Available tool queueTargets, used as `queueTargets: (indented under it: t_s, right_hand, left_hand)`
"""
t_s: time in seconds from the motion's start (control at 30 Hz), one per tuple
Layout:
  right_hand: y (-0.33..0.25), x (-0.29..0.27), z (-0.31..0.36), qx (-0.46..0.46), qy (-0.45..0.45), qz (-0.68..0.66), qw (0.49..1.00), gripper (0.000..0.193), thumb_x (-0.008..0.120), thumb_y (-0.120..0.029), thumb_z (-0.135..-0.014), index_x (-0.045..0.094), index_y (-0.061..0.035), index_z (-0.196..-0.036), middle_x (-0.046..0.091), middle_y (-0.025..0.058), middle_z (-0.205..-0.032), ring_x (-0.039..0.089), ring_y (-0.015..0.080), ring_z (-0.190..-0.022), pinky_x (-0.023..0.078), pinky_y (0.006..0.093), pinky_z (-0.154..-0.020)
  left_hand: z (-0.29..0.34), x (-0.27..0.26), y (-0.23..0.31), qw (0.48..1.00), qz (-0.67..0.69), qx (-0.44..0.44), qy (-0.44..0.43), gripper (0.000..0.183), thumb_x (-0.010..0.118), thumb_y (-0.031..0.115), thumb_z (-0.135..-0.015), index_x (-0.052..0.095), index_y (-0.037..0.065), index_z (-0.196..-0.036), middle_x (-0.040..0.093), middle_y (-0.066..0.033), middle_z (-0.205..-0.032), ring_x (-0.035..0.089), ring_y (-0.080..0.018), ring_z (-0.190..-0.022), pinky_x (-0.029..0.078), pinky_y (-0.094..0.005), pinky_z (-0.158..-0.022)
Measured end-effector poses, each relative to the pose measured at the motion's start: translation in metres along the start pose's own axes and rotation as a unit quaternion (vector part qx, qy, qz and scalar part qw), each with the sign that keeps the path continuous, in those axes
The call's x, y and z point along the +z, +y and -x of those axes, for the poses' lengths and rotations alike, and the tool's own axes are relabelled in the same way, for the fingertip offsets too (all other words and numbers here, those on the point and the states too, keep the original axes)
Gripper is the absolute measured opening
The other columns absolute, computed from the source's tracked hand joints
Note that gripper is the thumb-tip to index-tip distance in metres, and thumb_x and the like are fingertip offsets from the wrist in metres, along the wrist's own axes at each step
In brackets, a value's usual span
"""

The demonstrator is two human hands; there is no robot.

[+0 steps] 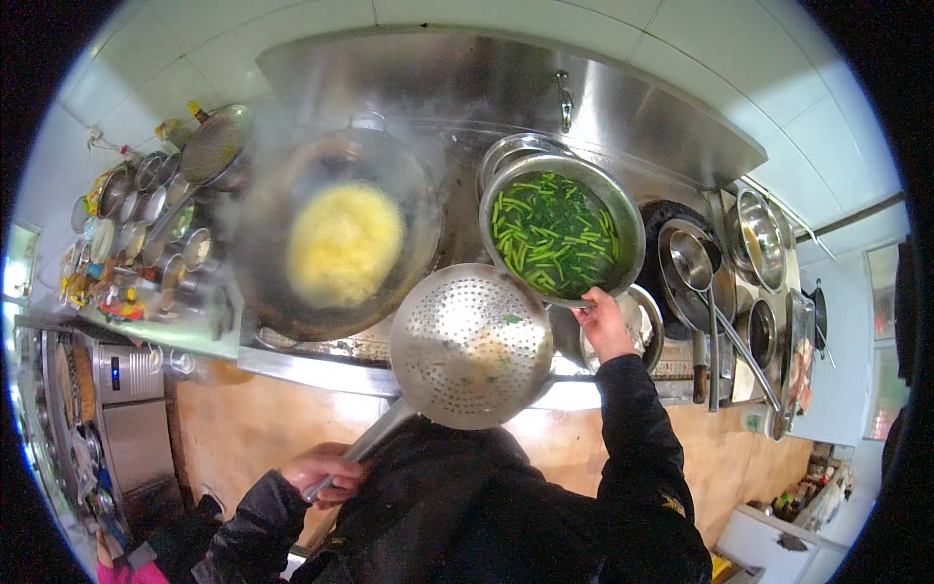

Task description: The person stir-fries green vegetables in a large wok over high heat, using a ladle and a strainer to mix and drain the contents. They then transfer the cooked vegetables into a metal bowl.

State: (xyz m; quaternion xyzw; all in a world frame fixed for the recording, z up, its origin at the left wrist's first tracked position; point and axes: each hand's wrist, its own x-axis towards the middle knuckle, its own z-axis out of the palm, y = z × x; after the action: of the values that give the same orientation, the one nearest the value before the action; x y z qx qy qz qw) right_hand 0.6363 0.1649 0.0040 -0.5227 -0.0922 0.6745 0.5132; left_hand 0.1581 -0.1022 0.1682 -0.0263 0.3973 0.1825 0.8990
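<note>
Head view shows the right hand (603,326) gripping a bowl of greens (561,231), the left hand (324,472) clasping the perforated skimmer (472,346); tipping greens into the steaming wok (336,234) likely needs steadiness.

Wok (292,282): dark grey-black, pale yellow foamy mass at centre.
Strainer ladle (472,346): silver, regular pattern of small round holes, few green flecks.
Steel bowl (623,209): silver rim, bright and dark green cut vegetables inside.
Jacket sleeve (637,438): black.
Wall tiles (681,58): white, grey joints.
Backsplash (467,78): brushed silver.
Counter front (233,428): tan-orange.
</note>
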Motion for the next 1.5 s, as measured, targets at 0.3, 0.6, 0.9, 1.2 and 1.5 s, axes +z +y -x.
queueTargets:
  t_s: [0.3, 0.6, 0.9, 1.2, 1.5]
  right_hand:
    - [0.009, -0.003, 0.051, -0.023, -0.003, -0.028, 0.999, 0.012, 0.059, -0.002, -0.092, 0.055, -0.0044, -0.08, 0.06, 0.007, -0.088, 0.058, 0.0197, -0.079, 0.051, 0.0334, -0.072]
    - [0.016, -0.011, 0.12, -0.035, 0.088, -0.009, 0.995, 0.006, 0.063, -0.002, -0.086, 0.059, -0.0065, -0.088, 0.062, 0.0044, -0.084, 0.06, 0.0196, -0.072, 0.047, 0.0303, -0.058]
    - [0.052, -0.009, 0.215, 0.031, 0.118, 0.006, 0.993, 0.01, 0.064, -0.002, -0.084, 0.056, -0.0083, -0.084, 0.057, 0.0018, -0.084, 0.058, 0.0202, -0.081, 0.05, 0.0346, -0.069]
    - [0.101, -0.037, 0.26, 0.092, 0.091, 0.065, 0.989, 0.005, 0.058, 0.0, -0.088, 0.059, -0.0016, -0.093, 0.063, 0.0053, -0.091, 0.062, 0.0176, -0.086, 0.055, 0.0348, -0.074]
    - [0.09, -0.048, 0.269, 0.086, 0.058, 0.09, 0.991, 0.011, 0.059, -0.002, -0.085, 0.062, 0.0006, -0.095, 0.064, 0.0073, -0.094, 0.065, 0.0199, -0.096, 0.055, 0.0348, -0.081]
  left_hand:
    - [0.025, -0.049, 0.012, 0.996, -0.05, -0.062, -0.028, 0.015, 0.064, 0.013, -0.098, 0.054, 0.004, -0.104, 0.044, 0.0016, -0.068, 0.043, -0.0077, -0.045, 0.035, -0.0252, -0.035]
    - [-0.129, -0.076, 0.024, 0.984, -0.116, -0.049, -0.129, 0.034, 0.057, 0.031, -0.105, 0.046, 0.018, -0.075, 0.041, 0.0059, -0.059, 0.04, -0.007, -0.043, 0.033, -0.0238, -0.039]
    - [-0.199, -0.069, 0.032, 0.991, -0.046, -0.013, -0.125, 0.029, 0.055, 0.028, -0.104, 0.047, 0.016, -0.078, 0.04, 0.0044, -0.062, 0.044, -0.0114, -0.049, 0.035, -0.0304, -0.045]
    - [-0.193, -0.086, 0.036, 0.991, -0.091, 0.008, -0.094, 0.029, 0.057, 0.026, -0.102, 0.049, 0.014, -0.077, 0.042, 0.0026, -0.061, 0.045, -0.0126, -0.048, 0.037, -0.031, -0.046]
    - [-0.199, -0.111, 0.033, 0.981, -0.172, 0.026, -0.081, 0.03, 0.059, 0.03, -0.102, 0.049, 0.015, -0.078, 0.042, 0.0031, -0.06, 0.044, -0.0115, -0.047, 0.036, -0.03, -0.044]
